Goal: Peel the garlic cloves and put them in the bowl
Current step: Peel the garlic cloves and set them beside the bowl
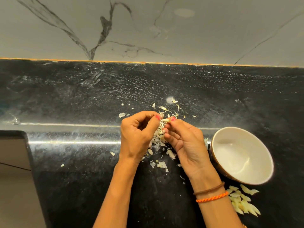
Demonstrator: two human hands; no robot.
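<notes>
1. Head view shows both hands raised over the black counter [74, 170], to the left of the white bowl [261, 171]. The left hand [138, 135] has its fingers curled in, with thumb and forefinger closed at the tip of a small garlic clove [165, 120]. The right hand [184, 142] pinches the same clove from the other side.
2. The clove sits between the two sets of fingertips, above and left of the bowl, and touches nothing else. It is small and partly hidden, so I cannot tell how much skin remains.
3. The bowl looks empty. A heap of pale cloves [243, 201] lies on the counter just below the bowl, beside the right wrist.
4. Risk: the clove may slip. It is tiny and held only at the tips, so a hard pull on the skin could flick it into the peel scraps [162, 155] left of the bowl, where it would be hard to find.
5. Risk: loose skin clinging to the fingers could be carried into the bowl with the clove.
6. Risk: the right forearm passes close to the heap and the bowl's rim, so a wide swing could scatter the cloves or nudge the bowl.
</notes>
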